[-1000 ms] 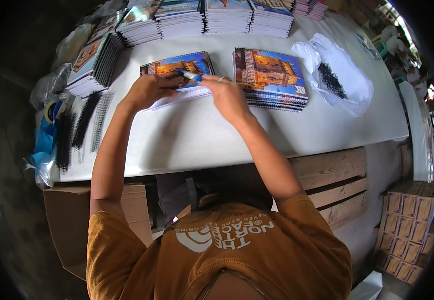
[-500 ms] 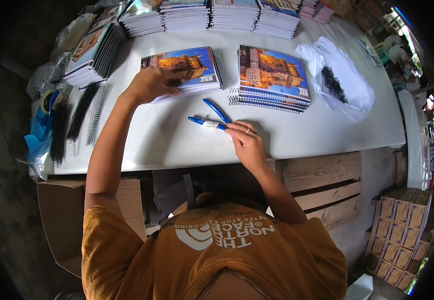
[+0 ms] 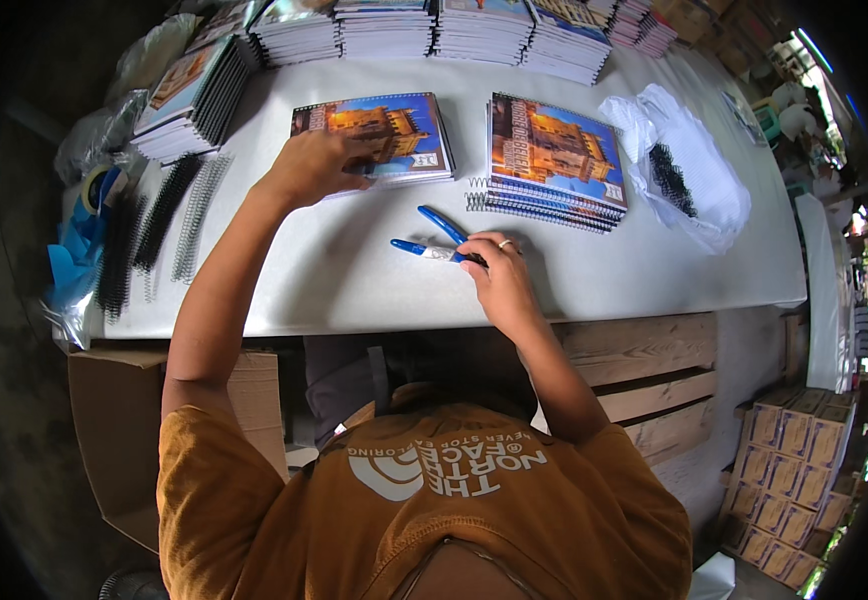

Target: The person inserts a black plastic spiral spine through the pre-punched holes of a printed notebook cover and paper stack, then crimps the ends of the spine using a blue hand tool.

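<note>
My left hand lies over the near left part of a spiral-bound notebook with an orange and blue building on its cover. Its fingers bend onto the cover and the near edge, closed on it; the fingertips are partly hidden. In front of that stack, close to the table surface, my right hand is closed round blue-handled pliers. The two handles spread apart to the upper left, and my fingers hide the jaws. To the right, similar notebooks are piled up, with coil ends sticking out on their left.
Black coils and a clear coil bundle lie on the left, near a tape roll. Notebook stacks line the far edge. A white plastic bag with black coils sits right. An open carton stands below the table.
The view has shifted slightly. My right fingers have curled more closely round the pliers. My left hand stays on the notebook.
</note>
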Action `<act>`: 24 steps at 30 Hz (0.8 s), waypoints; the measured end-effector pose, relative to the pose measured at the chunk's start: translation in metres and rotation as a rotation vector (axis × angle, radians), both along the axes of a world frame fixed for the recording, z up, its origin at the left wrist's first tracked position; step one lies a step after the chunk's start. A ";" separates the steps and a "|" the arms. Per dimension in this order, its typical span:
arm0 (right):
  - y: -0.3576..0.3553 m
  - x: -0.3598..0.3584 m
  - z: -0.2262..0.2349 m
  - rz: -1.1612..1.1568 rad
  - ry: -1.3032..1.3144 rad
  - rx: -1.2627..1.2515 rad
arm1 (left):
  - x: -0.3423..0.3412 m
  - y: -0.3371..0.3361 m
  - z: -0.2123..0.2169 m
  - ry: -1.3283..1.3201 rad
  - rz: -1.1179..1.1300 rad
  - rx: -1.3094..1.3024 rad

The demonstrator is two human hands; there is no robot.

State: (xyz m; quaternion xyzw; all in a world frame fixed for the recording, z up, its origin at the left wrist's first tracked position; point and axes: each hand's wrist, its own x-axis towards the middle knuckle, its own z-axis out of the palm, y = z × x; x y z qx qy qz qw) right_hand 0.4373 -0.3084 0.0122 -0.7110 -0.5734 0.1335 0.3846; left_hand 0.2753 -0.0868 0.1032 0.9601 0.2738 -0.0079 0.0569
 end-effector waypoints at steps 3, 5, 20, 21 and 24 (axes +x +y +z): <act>-0.008 0.005 -0.002 -0.014 0.245 -0.024 | 0.003 -0.001 -0.001 0.013 -0.047 0.040; -0.011 0.009 0.003 -0.010 0.478 -0.064 | 0.000 0.005 -0.003 -0.062 -0.062 -0.033; 0.110 0.000 0.037 -0.056 -0.201 0.205 | -0.033 0.000 0.048 -1.369 0.395 0.475; 0.115 -0.003 0.032 -0.054 -0.320 0.072 | -0.038 -0.011 0.051 -1.485 0.363 0.410; 0.100 -0.035 0.048 0.293 0.542 0.506 | -0.043 -0.061 0.049 -1.723 0.507 -0.015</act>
